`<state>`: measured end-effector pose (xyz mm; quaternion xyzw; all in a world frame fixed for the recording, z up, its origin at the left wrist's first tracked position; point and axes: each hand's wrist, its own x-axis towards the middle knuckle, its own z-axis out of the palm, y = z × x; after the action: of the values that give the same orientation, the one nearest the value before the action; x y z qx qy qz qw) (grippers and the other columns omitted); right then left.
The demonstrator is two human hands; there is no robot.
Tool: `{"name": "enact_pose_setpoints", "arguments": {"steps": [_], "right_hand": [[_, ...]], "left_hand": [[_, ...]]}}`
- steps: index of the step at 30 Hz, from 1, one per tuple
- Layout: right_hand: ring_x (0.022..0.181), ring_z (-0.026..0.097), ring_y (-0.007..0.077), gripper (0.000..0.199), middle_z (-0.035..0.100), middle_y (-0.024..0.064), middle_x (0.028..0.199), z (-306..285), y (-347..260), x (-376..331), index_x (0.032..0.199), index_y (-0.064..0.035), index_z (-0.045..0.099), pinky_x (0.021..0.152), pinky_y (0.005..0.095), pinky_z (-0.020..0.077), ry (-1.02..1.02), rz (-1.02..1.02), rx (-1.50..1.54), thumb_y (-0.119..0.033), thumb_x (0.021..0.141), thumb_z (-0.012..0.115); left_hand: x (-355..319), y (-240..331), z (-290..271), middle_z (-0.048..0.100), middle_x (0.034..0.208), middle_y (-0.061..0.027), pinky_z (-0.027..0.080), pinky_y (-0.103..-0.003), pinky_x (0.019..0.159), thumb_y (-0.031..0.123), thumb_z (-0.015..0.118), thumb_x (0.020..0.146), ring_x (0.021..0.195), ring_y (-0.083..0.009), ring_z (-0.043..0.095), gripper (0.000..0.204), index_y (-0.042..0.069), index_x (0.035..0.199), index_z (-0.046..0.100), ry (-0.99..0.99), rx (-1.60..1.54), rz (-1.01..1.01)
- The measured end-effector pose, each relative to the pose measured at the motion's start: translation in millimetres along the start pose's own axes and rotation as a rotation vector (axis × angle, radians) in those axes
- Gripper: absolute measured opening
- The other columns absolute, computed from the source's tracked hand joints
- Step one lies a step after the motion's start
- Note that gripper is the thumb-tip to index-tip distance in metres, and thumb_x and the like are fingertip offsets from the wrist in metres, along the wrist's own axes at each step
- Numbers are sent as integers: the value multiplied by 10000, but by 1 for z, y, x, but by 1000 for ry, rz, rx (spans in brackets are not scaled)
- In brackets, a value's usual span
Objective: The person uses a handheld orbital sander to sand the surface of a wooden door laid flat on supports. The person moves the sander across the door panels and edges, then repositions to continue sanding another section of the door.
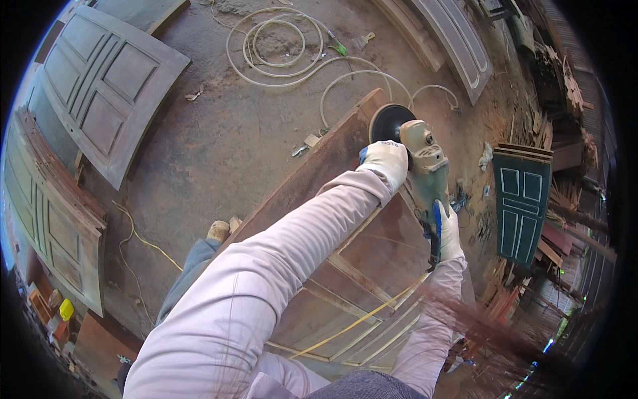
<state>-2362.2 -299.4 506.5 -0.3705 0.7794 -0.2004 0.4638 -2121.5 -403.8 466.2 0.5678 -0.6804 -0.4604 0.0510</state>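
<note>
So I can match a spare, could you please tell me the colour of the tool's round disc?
The disc looks black, seen best in the head view.

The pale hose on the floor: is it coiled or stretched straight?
Mostly coiled: the hose lies in round loops, its remainder curving loosely.

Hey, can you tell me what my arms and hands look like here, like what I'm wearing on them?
Your left sleeve and right sleeve are long, pale pinkish-lilac and creased. Your left hand and right hand wear off-white gloves with blue patches showing. The left one has a small dark marking on its back.
</note>
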Motion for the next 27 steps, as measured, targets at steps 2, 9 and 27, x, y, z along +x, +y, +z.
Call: {"name": "enact_pose_setpoints", "arguments": {"steps": [2,9,27], "right_hand": [[518,533,113,418,592,27,743,-2,0,-6,1117,-56,616,423,277,419,38,-14,16,-427,932,669],[535,552,132,525,603,23,733,-8,25,-19,1131,-75,617,431,282,442,123,71,-11,-564,940,599],[531,535,107,494,608,33,736,46,-29,-18,1071,-47,624,444,274,426,-4,22,-9,-510,906,673]], "left_hand": [[0,6,4,741,1097,-110,582,-448,802,195,659,865,1033,-272,714,233,146,1067,765,-30,-36,26],[17,23,21,752,1079,-66,591,-431,751,196,680,870,1006,-237,725,218,123,1058,764,-121,75,120],[-11,-28,-33,734,1067,-181,573,-433,837,199,654,847,1023,-309,714,245,77,1029,764,-16,20,-41]]}}
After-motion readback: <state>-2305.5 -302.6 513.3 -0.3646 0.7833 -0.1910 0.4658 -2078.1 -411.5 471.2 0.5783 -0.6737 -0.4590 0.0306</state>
